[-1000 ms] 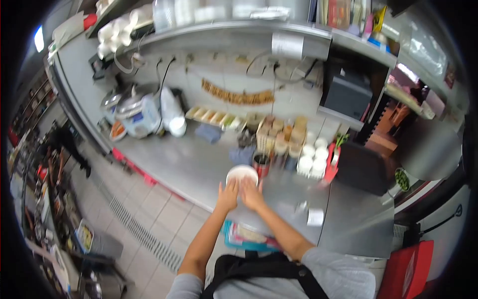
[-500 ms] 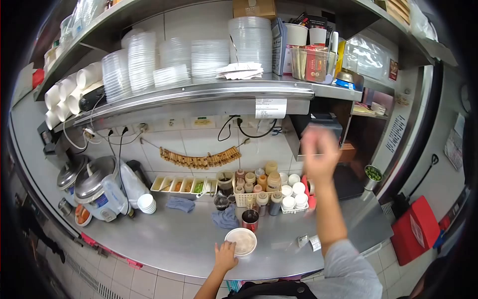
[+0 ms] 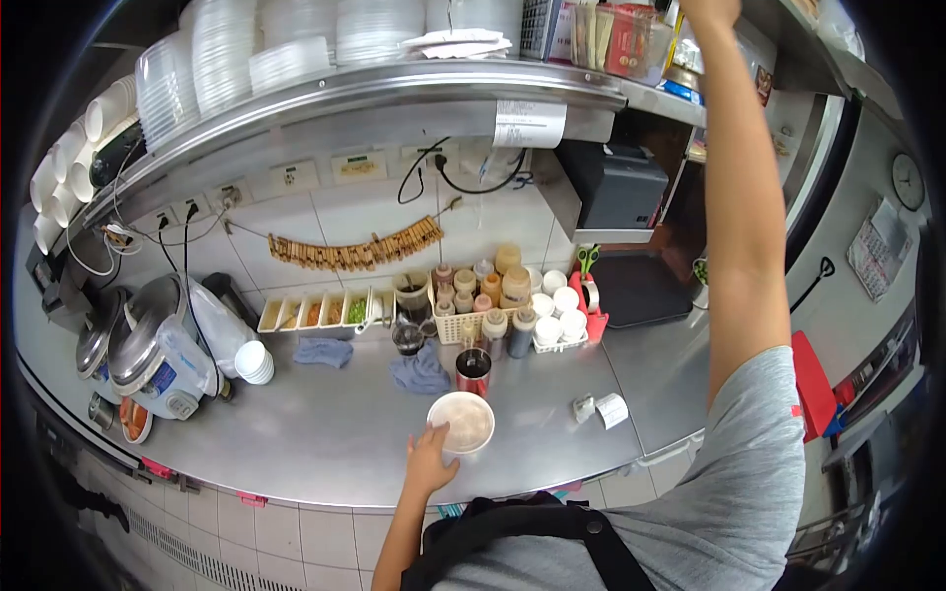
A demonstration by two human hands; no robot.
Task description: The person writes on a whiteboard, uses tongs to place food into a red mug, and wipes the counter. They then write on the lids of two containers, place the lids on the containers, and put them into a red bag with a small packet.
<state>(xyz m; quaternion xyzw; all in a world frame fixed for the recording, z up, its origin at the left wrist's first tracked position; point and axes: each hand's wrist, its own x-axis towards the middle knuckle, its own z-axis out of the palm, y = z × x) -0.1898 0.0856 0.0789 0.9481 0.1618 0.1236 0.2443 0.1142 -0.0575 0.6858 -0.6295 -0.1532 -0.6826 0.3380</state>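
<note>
A round white bowl with a lid (image 3: 460, 423) sits near the front of the steel counter. My left hand (image 3: 429, 461) is at its left side, fingers spread and fingertips touching the rim. My right arm is stretched up to the upper shelf, and my right hand (image 3: 711, 12) is cut by the top edge, near a clear bin of packets (image 3: 619, 41); its fingers are out of view. Just behind the bowl stands a red cup with dark contents (image 3: 473, 371). A blue cloth (image 3: 420, 369) lies to the left of that cup.
Sauce bottles in a basket (image 3: 483, 307), white cups (image 3: 560, 312) and a topping tray (image 3: 325, 311) line the back. Rice cookers (image 3: 163, 340) stand left. A paper roll (image 3: 612, 410) lies right. A printer (image 3: 618, 187) hangs under the shelf, which holds stacked plastic containers (image 3: 225, 54).
From both hands at the bowl, my right hand has risen to the upper shelf. My left hand has stayed at the bowl's left side. The view has tilted up and shifted.
</note>
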